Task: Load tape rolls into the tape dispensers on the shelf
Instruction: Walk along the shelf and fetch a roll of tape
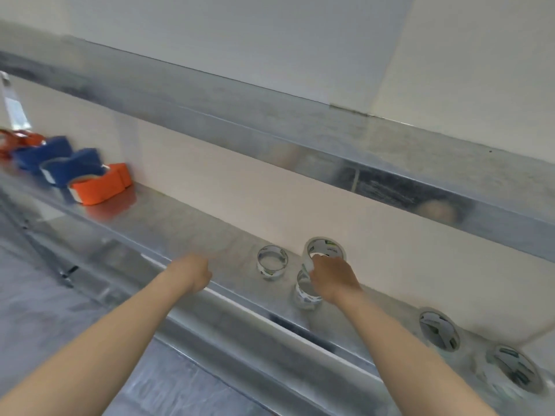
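Right hand (332, 279) pinches upright tape roll (326, 249) by its rim; second roll (303, 294) just under grip. Left hand (195, 273) blurred, grip unclear.

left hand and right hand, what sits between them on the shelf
Head view: one clear tape roll lies flat on the shelf between the left hand and the right hand, which grips a raised roll.

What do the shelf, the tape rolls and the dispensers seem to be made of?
The shelf looks like bare sheet metal: dull grey, blurred reflections. The tape rolls seem clear glossy plastic film; the shelf shows through them. The orange dispenser and the blue dispenser are likely moulded plastic: opaque, evenly coloured.
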